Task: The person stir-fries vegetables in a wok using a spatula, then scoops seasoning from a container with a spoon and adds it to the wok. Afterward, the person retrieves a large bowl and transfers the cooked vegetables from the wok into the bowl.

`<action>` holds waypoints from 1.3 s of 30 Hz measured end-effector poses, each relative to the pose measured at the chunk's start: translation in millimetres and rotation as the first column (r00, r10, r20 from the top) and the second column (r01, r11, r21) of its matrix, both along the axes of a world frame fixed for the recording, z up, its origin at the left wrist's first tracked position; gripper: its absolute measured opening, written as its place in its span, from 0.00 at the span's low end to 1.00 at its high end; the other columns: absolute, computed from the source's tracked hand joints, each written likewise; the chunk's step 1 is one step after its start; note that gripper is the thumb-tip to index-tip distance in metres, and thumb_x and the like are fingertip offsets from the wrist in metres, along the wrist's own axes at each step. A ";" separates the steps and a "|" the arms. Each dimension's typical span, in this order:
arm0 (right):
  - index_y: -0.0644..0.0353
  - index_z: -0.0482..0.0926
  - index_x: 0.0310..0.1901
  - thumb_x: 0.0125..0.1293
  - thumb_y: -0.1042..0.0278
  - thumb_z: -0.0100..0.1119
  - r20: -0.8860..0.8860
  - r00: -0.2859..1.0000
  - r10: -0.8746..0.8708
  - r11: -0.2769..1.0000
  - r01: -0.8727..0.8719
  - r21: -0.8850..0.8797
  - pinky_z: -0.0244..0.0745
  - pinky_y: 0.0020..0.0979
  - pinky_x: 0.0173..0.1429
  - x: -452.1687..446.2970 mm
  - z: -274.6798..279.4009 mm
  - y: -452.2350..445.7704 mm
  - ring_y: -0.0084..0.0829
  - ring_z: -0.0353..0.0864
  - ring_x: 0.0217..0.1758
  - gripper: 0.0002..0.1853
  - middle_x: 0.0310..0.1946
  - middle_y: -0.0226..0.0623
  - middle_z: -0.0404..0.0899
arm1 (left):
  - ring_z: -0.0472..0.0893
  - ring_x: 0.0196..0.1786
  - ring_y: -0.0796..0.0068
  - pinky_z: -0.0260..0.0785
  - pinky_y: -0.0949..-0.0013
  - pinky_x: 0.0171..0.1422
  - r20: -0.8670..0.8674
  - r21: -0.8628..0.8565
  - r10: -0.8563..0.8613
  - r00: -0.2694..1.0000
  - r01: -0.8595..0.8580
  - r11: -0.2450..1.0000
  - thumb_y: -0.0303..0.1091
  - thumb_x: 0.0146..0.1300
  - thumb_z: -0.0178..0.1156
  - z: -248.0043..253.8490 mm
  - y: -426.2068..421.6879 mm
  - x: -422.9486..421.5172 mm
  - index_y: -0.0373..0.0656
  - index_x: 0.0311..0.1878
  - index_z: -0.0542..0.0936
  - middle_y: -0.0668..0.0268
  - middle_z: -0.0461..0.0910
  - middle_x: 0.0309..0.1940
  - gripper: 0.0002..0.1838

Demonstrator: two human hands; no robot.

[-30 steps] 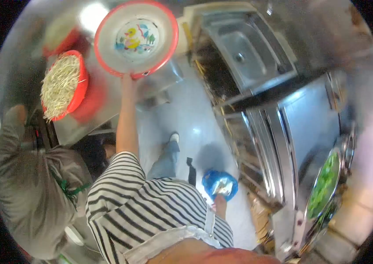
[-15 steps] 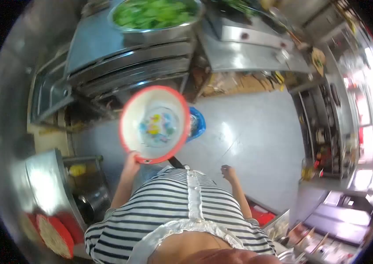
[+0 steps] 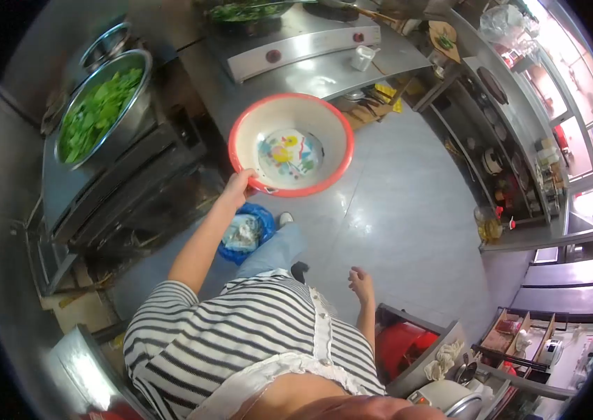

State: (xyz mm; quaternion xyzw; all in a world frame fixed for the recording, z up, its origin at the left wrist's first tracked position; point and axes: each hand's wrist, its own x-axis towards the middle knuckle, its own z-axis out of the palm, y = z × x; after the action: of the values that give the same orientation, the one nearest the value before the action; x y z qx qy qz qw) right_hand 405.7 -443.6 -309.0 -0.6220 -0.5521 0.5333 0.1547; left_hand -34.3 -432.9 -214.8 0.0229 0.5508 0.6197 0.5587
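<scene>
My left hand grips the near left rim of an enamel basin, white inside with a red rim and a coloured picture on its bottom. Nothing lies in the basin, which I hold out in front of me, tilted so its inside faces me. My right hand hangs low by my right side over the floor, its fingers loosely bent and apart, with nothing in it. Below my left forearm stands a blue-lined bin with pale rubbish inside.
At left, a steel bowl of green leaves rests on a steel counter. Ahead is a stove with a white cup beside it. Shelves line the right; an open drawer and a red container are near my right side.
My body and view have turned right. The basin has moved forward and right in my left hand, towards the stove's edge. My right hand remains low, its fingers now more visible.
</scene>
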 end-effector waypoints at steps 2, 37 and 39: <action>0.65 0.73 0.48 0.60 0.64 0.50 0.000 0.999 -0.051 0.998 0.051 0.027 0.66 0.22 0.22 5.6 -3.5 19.4 0.23 0.73 0.20 0.17 0.24 0.37 0.76 | 0.75 0.26 0.73 0.70 0.75 0.25 -0.026 -0.028 -0.049 0.998 0.048 0.998 0.30 0.49 0.53 -27.9 45.5 -17.5 0.40 0.36 0.73 0.65 0.75 0.27 0.10; 0.55 0.70 0.48 0.54 0.66 0.53 0.756 0.564 0.334 -0.410 -0.635 0.655 0.69 0.43 0.46 -568.5 282.8 686.1 0.43 0.71 0.48 0.18 0.40 0.42 0.72 | 0.75 0.46 0.71 0.67 0.71 0.50 -0.508 -0.298 0.659 0.554 -0.831 0.470 0.45 0.59 0.53 -15.9 184.9 -0.8 0.39 0.52 0.70 0.59 0.75 0.46 0.23; 0.56 0.69 0.45 0.55 0.70 0.48 0.883 0.416 0.218 -0.423 -0.775 0.470 0.72 0.44 0.43 -596.0 271.4 683.3 0.45 0.74 0.45 0.15 0.42 0.44 0.71 | 0.74 0.48 0.72 0.65 0.72 0.52 -0.701 -0.105 0.632 0.331 -0.924 0.367 0.43 0.60 0.53 -2.4 191.5 -22.7 0.37 0.52 0.70 0.59 0.74 0.46 0.22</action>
State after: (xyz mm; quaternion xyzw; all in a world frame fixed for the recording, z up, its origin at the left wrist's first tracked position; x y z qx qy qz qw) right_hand -190.3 239.7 -37.6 -0.0371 -0.9790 -0.1606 0.1198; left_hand -57.0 -241.4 -217.2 -0.2222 0.7565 0.6143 -0.0305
